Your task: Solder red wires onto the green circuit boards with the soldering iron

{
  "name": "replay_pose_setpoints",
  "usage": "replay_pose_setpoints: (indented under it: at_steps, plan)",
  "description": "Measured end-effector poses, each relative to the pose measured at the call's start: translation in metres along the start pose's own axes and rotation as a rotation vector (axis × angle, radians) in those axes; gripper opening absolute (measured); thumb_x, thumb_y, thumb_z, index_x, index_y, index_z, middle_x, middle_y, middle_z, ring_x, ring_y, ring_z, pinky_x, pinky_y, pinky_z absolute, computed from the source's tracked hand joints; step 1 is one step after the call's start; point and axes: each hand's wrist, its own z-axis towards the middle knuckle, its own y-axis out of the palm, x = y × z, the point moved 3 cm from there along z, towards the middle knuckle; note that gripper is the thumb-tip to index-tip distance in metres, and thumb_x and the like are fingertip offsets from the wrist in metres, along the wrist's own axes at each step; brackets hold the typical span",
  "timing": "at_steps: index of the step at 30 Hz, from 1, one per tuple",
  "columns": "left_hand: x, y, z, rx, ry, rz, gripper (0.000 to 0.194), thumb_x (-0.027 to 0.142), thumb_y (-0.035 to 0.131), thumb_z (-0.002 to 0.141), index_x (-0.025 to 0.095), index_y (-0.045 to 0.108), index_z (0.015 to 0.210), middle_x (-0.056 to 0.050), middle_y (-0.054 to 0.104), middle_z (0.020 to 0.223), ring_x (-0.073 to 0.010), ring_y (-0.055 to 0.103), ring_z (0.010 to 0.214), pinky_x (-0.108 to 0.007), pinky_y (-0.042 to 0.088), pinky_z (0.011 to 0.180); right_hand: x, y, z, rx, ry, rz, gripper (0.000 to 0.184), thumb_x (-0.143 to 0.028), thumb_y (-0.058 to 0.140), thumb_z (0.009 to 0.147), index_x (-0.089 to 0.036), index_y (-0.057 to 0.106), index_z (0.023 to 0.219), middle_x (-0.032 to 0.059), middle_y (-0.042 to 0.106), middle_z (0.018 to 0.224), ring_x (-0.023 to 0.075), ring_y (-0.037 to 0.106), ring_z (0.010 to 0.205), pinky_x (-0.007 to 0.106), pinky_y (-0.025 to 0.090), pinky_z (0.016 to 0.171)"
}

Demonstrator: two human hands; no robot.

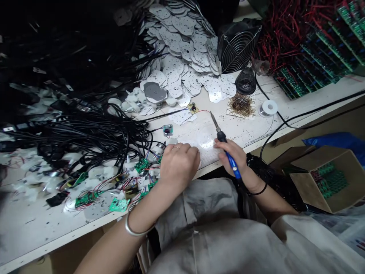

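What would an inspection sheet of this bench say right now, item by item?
Surface: white workbench, speckled with dark flecks.
Job's things: blue-handled soldering iron; green circuit boards near the left hand; solder wire spool.
Clutter: heaped perforated metal plates; brown debris on a pad.
Hands: right hand grips the iron; left hand lies curled on the bench, any hold unclear.
Cables: tangled black cords; bundled red wires.
Surroundings: cardboard box of green boards; caged fan.
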Motion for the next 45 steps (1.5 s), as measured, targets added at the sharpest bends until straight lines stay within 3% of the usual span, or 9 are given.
replay_pose_setpoints:
  at_steps: [2, 5, 9, 13, 18, 25, 34, 39, 45]
  plan:
    - [-0.005, 0.004, 0.007, -0.093, -0.024, -0.021, 0.028, 0.023, 0.050, 0.093, 0.016, 0.072, 0.078, -0.010, 0.071, 0.076, -0.0256, 0.066, 0.075, -0.037, 0.046, 0.069, 0.012, -0.020, 0.005, 0.211, 0.080, 0.000, 0.026, -0.036, 0.050, 0.098, -0.026, 0.064, 0.117, 0.0054, 0.072, 0.091, 0.0201, 0.071, 0.076, 0.036, 0.059, 0.069]
    - [-0.009, 0.009, 0.008, -0.199, -0.053, -0.036, 0.028, 0.022, 0.049, 0.094, 0.016, 0.074, 0.082, -0.011, 0.073, 0.082, -0.0256, 0.068, 0.078, -0.034, 0.048, 0.068, 0.039, -0.051, 0.011, 0.468, 0.373, -0.010, 0.030, -0.042, 0.050, 0.096, -0.022, 0.068, 0.109, 0.0010, 0.068, 0.073, 0.0146, 0.062, 0.054, 0.031, 0.055, 0.056]
    - [-0.010, 0.010, -0.001, -0.257, -0.101, -0.029, 0.029, 0.023, 0.048, 0.093, 0.016, 0.074, 0.083, -0.011, 0.074, 0.083, -0.0268, 0.070, 0.079, -0.033, 0.047, 0.063, 0.065, -0.072, 0.007, 0.640, 0.637, 0.099, 0.030, -0.042, 0.051, 0.089, -0.019, 0.070, 0.095, -0.0053, 0.055, 0.052, 0.0089, 0.046, 0.036, 0.021, 0.036, 0.036]
    - [-0.011, 0.007, 0.003, -0.144, -0.162, -0.195, 0.028, 0.030, 0.049, 0.095, 0.020, 0.075, 0.091, -0.007, 0.076, 0.091, -0.0248, 0.071, 0.083, -0.033, 0.049, 0.067, 0.072, -0.072, -0.003, 0.724, 0.688, 0.175, 0.026, -0.037, 0.052, 0.083, -0.018, 0.069, 0.085, -0.0061, 0.052, 0.046, 0.0080, 0.041, 0.032, 0.019, 0.028, 0.032]
    - [-0.015, 0.012, 0.018, -0.045, -0.249, -0.339, 0.023, 0.028, 0.053, 0.090, 0.023, 0.075, 0.086, -0.002, 0.076, 0.084, -0.0215, 0.069, 0.079, -0.031, 0.047, 0.066, 0.073, -0.071, -0.006, 0.689, 0.673, 0.177, 0.027, -0.038, 0.051, 0.082, -0.018, 0.069, 0.084, -0.0060, 0.053, 0.046, 0.0083, 0.041, 0.031, 0.020, 0.030, 0.032]
    - [-0.012, 0.023, 0.015, 0.000, -0.199, -0.230, 0.023, 0.029, 0.054, 0.089, 0.022, 0.075, 0.083, -0.004, 0.076, 0.079, -0.0222, 0.068, 0.077, -0.034, 0.047, 0.069, 0.075, -0.070, -0.006, 0.636, 0.698, 0.135, 0.028, -0.039, 0.051, 0.084, -0.018, 0.069, 0.087, -0.0062, 0.053, 0.048, 0.0080, 0.042, 0.031, 0.020, 0.031, 0.033]
    - [-0.012, 0.029, 0.017, 0.058, -0.205, -0.338, 0.019, 0.023, 0.056, 0.088, 0.021, 0.073, 0.079, -0.005, 0.075, 0.092, -0.0237, 0.067, 0.092, -0.038, 0.044, 0.079, 0.057, -0.067, 0.002, 0.740, 0.687, 0.343, 0.025, -0.037, 0.052, 0.079, -0.018, 0.067, 0.078, -0.0060, 0.051, 0.038, 0.0100, 0.039, 0.026, 0.020, 0.028, 0.029]
    - [-0.011, 0.029, 0.017, 0.049, -0.203, -0.441, 0.016, 0.016, 0.057, 0.086, 0.022, 0.069, 0.076, -0.001, 0.077, 0.100, -0.0216, 0.067, 0.101, -0.042, 0.041, 0.095, 0.025, -0.034, -0.006, 0.539, 0.702, 0.510, 0.024, -0.037, 0.055, 0.086, -0.019, 0.068, 0.077, -0.0060, 0.052, 0.039, 0.0092, 0.039, 0.027, 0.020, 0.030, 0.030]
    - [-0.008, 0.029, 0.016, 0.094, -0.203, -0.409, 0.018, 0.013, 0.057, 0.085, 0.021, 0.069, 0.074, -0.001, 0.078, 0.101, -0.0222, 0.068, 0.100, -0.045, 0.039, 0.097, 0.010, -0.011, -0.022, 0.289, 0.783, 0.481, 0.032, -0.049, 0.058, 0.089, -0.019, 0.068, 0.080, -0.0061, 0.053, 0.043, 0.0089, 0.043, 0.030, 0.019, 0.030, 0.030]
